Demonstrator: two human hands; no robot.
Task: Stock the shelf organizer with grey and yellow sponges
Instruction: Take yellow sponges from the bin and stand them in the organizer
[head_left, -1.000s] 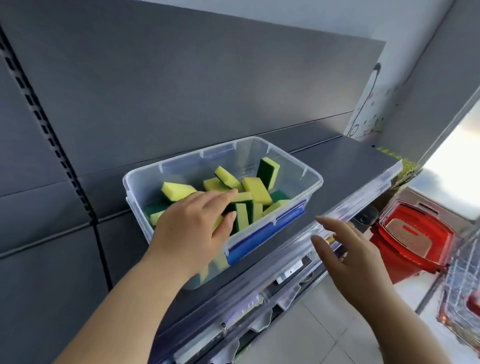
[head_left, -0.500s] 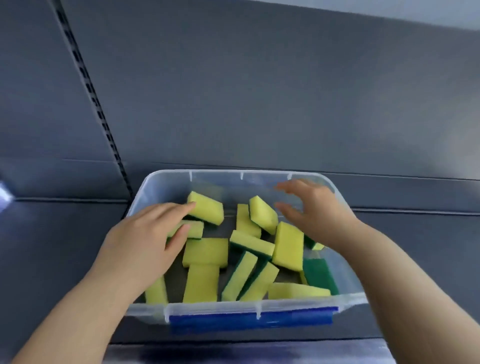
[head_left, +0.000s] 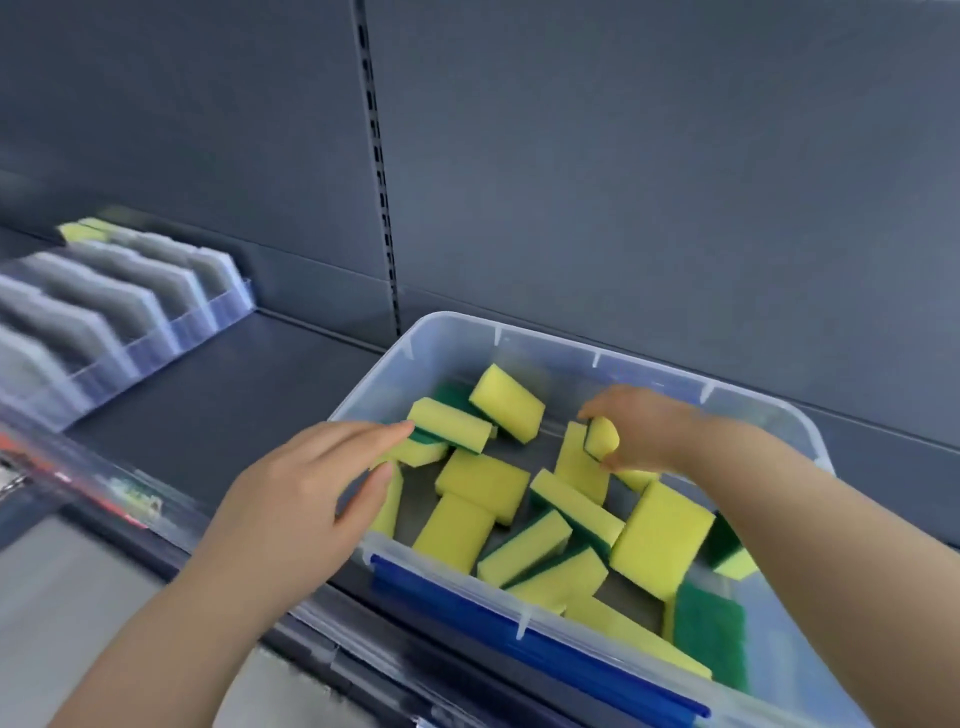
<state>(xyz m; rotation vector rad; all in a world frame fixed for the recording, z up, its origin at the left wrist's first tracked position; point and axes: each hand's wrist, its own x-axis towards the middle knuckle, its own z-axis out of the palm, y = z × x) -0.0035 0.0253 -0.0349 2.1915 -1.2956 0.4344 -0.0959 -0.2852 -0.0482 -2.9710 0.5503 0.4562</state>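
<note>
Progress: I judge the job partly done. The shelf organizer (head_left: 171, 317), blurred at the far left, already has grey sponges (head_left: 104, 280) standing in its lanes, with a patch of yellow (head_left: 83, 231) at its far end.
Left to do: the clear bin (head_left: 595, 354) on the shelf (head_left: 208, 405) holds more than 10 loose sponges (head_left: 660, 535), yellow with green scrub backs, lying at all angles. From what I can see, most of the yellow stock has yet to go across.
Right hand (head_left: 644, 431): reaching in from the right, thumb and fingers pinching 1 small yellow sponge, the pinched sponge (head_left: 602, 439), by its end, near the bin's back wall.
Pinched sponge position: inside the bin, just above the others. I cannot tell whether it is lifted clear.
Left hand (head_left: 306, 499): fingers straight and spread over the bin's left rim, holding nothing. The fingertips meet the end of another sponge, the touched sponge (head_left: 452, 428), which leans on its neighbours.
Distance to goal: the organizer sits well apart from both hands, to their left along the same shelf.
Unclear: motion blur hides how full each lane is.
</note>
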